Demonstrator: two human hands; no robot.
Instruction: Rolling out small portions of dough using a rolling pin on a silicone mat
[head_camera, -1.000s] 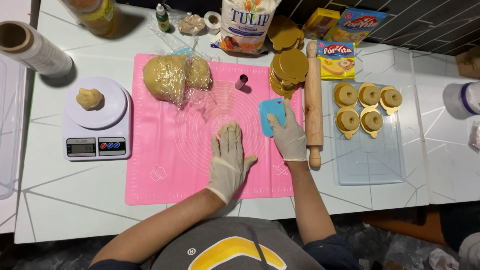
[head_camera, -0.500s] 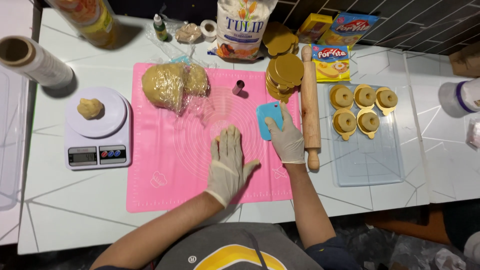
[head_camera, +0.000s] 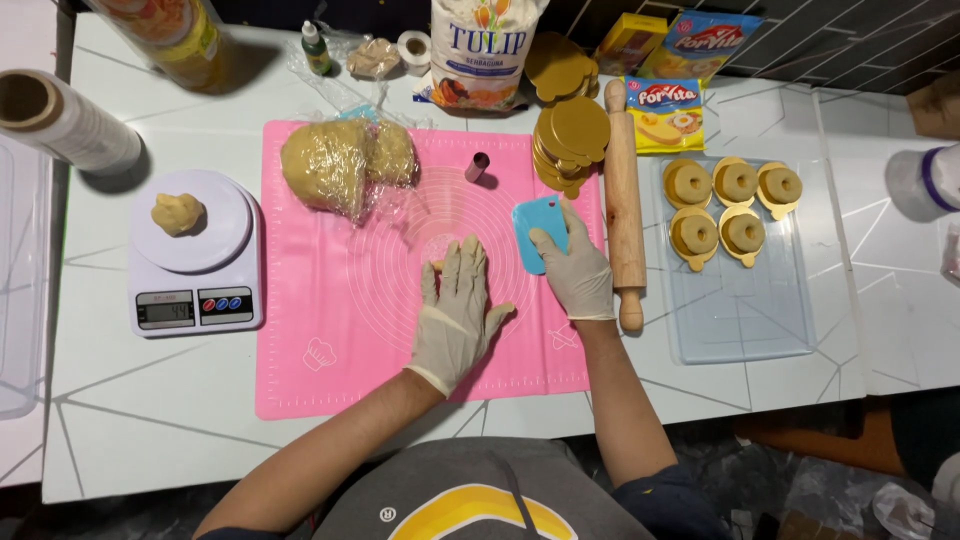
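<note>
1. left hand (head_camera: 455, 310), gloved, lies flat and spread on the pink mat (head_camera: 330, 360), palm down, gripping nothing. a small edge of dough (head_camera: 437, 266) shows at its fingertips; the rest is hidden under the palm.
2. right hand (head_camera: 578, 268), gloved, rests its fingers on the blue scraper (head_camera: 538, 228), pressing it to the mat rather than lifting it; fingers are loosely curled over its lower edge.
3. change over the last second: both hands keep the same posture and place on the mat. scraper unmoved. the work reads as a held press, not a fresh step.
4. just right of the right hand: wooden rolling pin (head_camera: 622, 210), lying lengthwise.
5. beyond that: clear tray (head_camera: 745, 320) carrying five filled gold moulds (head_camera: 735, 182).
6. ahead of the left hand: wrapped dough mass (head_camera: 335, 165) and a small metal cutter (head_camera: 477, 166).
7. far left of the left hand: scale (head_camera: 195, 260) with a dough lump (head_camera: 178, 213), on the desk (head_camera: 150, 420).
</note>
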